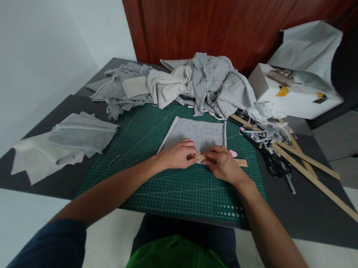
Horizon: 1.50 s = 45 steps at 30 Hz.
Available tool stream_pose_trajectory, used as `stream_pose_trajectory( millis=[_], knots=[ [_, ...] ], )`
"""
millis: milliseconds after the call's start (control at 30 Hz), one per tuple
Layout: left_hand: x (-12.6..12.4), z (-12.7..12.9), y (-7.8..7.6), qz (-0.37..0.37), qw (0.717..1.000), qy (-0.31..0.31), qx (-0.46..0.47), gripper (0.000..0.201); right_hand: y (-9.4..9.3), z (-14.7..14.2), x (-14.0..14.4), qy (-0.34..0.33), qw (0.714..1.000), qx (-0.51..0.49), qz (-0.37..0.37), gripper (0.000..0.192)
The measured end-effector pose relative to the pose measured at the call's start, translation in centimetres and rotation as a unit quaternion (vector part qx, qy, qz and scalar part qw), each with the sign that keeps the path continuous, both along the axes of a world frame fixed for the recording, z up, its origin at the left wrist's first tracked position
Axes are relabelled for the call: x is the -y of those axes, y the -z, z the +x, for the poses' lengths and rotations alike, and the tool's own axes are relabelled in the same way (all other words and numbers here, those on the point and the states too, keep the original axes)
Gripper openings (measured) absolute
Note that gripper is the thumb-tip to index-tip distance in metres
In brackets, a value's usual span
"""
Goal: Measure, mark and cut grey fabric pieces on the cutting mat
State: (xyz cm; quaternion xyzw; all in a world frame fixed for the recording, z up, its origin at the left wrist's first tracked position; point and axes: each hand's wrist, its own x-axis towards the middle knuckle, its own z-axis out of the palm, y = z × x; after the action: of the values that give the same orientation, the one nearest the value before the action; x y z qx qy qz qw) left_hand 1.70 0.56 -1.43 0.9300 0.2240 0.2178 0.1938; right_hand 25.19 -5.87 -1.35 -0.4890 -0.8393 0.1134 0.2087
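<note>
A piece of grey fabric [196,131] lies flat on the green cutting mat [170,191], its side edges folded or rolled in. At its near edge, my left hand [181,153] is closed, with thumb and fingers pinching the cloth. My right hand [222,162] pinches the same edge just to the right, fingertips close to the left ones. A wooden ruler [241,162] runs along this edge under my right hand, and a bit of it shows between the two hands. The fingers hide how cloth and ruler meet. A pink chalk-like piece [233,153] lies beside my right hand.
Heaped grey and cream cloth [207,82] lines the back. Cut pieces [80,134] are stacked at left. At right lie black scissors [274,162], wooden strips [319,181] and fabric scraps [276,132]. A white box [295,98] stands at the back right, before a wooden panel [201,15].
</note>
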Motion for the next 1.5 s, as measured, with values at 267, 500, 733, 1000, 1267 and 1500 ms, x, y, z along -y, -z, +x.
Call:
stream_pose_trajectory(
  millis=[267, 500, 733, 1000, 1267, 1500],
  knots=[
    [-0.1, 0.0, 0.4, -0.012, 1.000, 0.001, 0.009, 0.003, -1.7, 6.5, -0.3, 0.187, 0.978, -0.096, 0.012, 0.016],
    [-0.3, 0.0, 0.7, -0.004, 1.000, -0.004, 0.010, 0.004, -0.8, 8.4, -1.2, 0.202, 0.978, 0.006, -0.055, 0.021],
    [-0.2, 0.0, 0.2, -0.006, 1.000, -0.004, -0.001, 0.008, -0.2, 7.7, -1.9, 0.234, 0.969, 0.027, -0.070, 0.020],
    [-0.2, 0.1, 0.2, -0.014, 1.000, 0.002, 0.003, 0.011, -1.5, 8.8, -2.4, 0.245, 0.956, -0.032, -0.160, 0.028],
    [-0.3, 0.1, 0.4, -0.020, 1.000, -0.006, 0.008, 0.012, -2.9, 4.7, -4.9, 0.217, 0.959, -0.144, -0.114, 0.027],
    [-0.5, 0.0, 0.4, -0.037, 0.999, -0.007, 0.005, 0.011, -2.3, 2.4, -5.7, 0.176, 0.968, -0.126, -0.124, 0.017]
  ],
)
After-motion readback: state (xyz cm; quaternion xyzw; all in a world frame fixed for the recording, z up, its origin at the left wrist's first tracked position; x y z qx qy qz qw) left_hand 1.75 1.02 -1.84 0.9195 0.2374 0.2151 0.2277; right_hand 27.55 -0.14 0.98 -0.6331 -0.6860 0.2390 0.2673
